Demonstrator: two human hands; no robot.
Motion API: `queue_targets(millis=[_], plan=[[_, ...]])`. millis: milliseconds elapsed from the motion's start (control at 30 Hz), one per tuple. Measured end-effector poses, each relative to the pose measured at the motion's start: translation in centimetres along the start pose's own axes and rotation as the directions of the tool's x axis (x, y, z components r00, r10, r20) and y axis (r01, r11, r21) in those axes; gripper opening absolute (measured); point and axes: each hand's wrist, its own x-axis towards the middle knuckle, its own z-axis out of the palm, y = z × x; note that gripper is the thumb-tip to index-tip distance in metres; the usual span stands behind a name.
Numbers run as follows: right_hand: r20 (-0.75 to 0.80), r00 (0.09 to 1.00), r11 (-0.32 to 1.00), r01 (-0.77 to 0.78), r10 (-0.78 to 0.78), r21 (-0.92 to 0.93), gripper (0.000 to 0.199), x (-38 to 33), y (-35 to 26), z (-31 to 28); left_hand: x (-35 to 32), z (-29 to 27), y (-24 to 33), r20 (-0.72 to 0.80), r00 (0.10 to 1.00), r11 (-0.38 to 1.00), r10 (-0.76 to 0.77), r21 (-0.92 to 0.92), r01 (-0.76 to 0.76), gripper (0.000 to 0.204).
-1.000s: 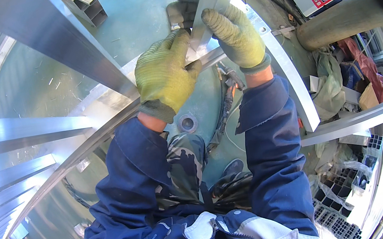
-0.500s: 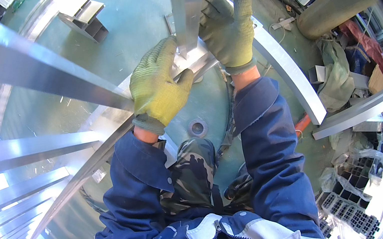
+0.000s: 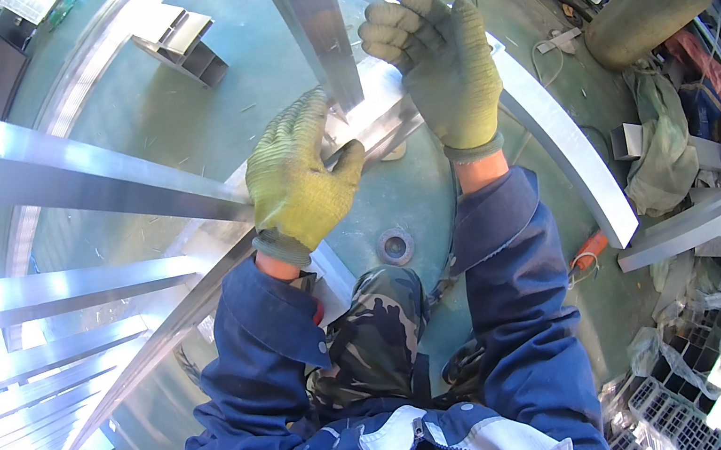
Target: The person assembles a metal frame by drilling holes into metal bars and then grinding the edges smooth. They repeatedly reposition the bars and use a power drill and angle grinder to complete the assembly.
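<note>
My left hand (image 3: 300,176), in a yellow-green work glove, lies across a long metal rail (image 3: 220,269) beside the foot of a shiny upright metal bar (image 3: 323,36). Its fingers reach over the rail toward the bar's foot and the thumb stays on the near side, so it grips the rail. To the right of the bar, my right hand (image 3: 442,73), gloved too, is raised with its palm partly showing. Those fingers are slightly bent and apart, with nothing in them. More metal bars (image 3: 67,183) branch off the rail at the left.
A curved white metal strip (image 3: 567,147) passes right of my right hand, and another (image 3: 694,224) lies farther right. A short profile piece (image 3: 183,45) stands on the floor ahead. Cut hollow profiles (image 3: 672,406) are stacked at lower right. A thick pipe (image 3: 653,9) is at upper right.
My right hand has drawn away from the upright bar, leaving a gap between them. The left hand keeps its place on the rail. The whole view has shifted slightly.
</note>
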Motion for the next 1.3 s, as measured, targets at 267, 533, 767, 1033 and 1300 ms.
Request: queue_targets(millis=[267, 533, 767, 1033, 1300], plan=[[0.007, 1.000, 0.988, 0.027, -0.026, -0.155, 0.060, 0.1, 0.5, 0.5, 0.2, 0.0, 0.3, -0.021, 1.000, 1.000, 0.001, 0.020, -0.001, 0.058], [-0.011, 1.000, 0.978, -0.019, 0.017, -0.208, 0.053, 0.9, 0.6, 1.0, -0.8, -0.2, -0.8, -0.259, 0.966, 0.924, -0.026, -0.375, -0.075, 0.065], [-0.008, 1.000, 0.944, -0.013, 0.011, -0.331, 0.051, 0.7, 0.9, 1.1, -2.5, 0.0, 0.3, -0.210, 0.974, 0.996, 0.083, 0.054, -0.073, 0.065], [-0.047, 0.997, 0.945, -0.073, 0.061, -0.318, 0.044, 0.5, 0.5, 1.9, -3.2, 0.3, 0.5, -0.070, 0.986, 0.950, 0.152, 0.286, -0.126, 0.071], [-0.135, 0.990, 0.924, -0.084, 0.036, -0.372, 0.036, 0.2, 0.8, 3.5, -7.0, -3.7, 1.9, 0.270, 0.916, 0.811, 0.297, -0.578, -0.093, 0.041]])
